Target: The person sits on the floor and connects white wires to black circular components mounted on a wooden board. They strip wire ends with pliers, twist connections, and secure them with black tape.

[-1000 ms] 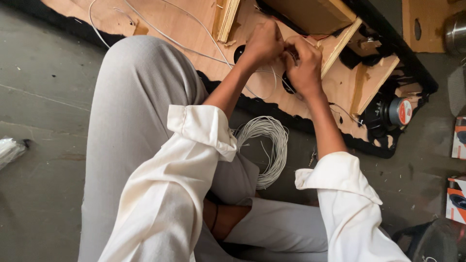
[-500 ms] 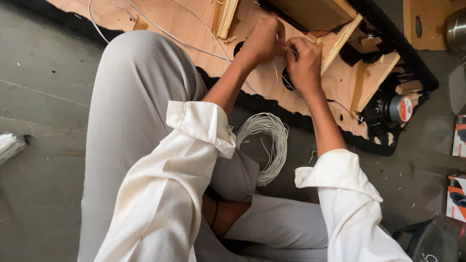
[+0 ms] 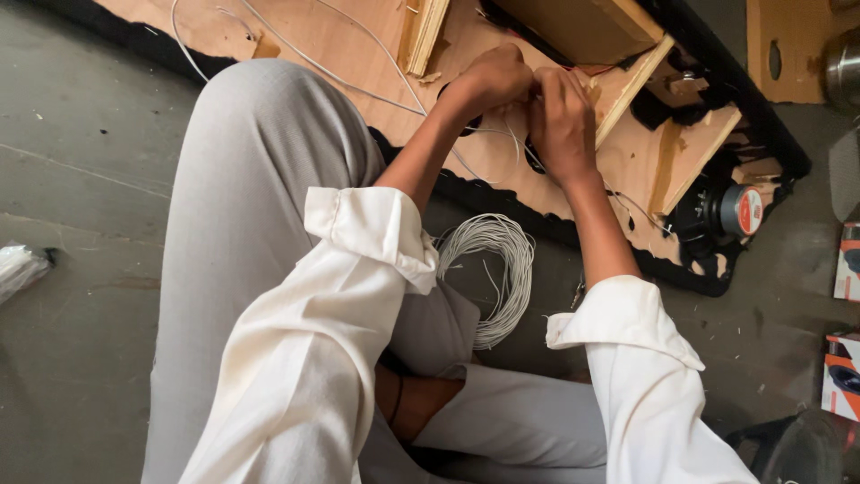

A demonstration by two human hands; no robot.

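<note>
Head view: both hands meet over the plywood board (image 3: 358,54), at its middle.
Left hand (image 3: 488,81): fingers curled, pinching thin white wire (image 3: 484,157).
Right hand (image 3: 563,112): closed on the same wire, touching the left.
Wire handling: looks light, limp and thin, likely to slip; best pinched close to its end.
Wire coil (image 3: 497,269): on the floor just below the board.
Packages: orange-and-white boxes (image 3: 842,372) well right of the board; a roll with a red-and-white round label (image 3: 742,210) at the board's right edge.

One head-worn camera looks steeply down, close over the seated person's raised knee (image 3: 260,152) and plywood board (image 3: 358,54).
</note>
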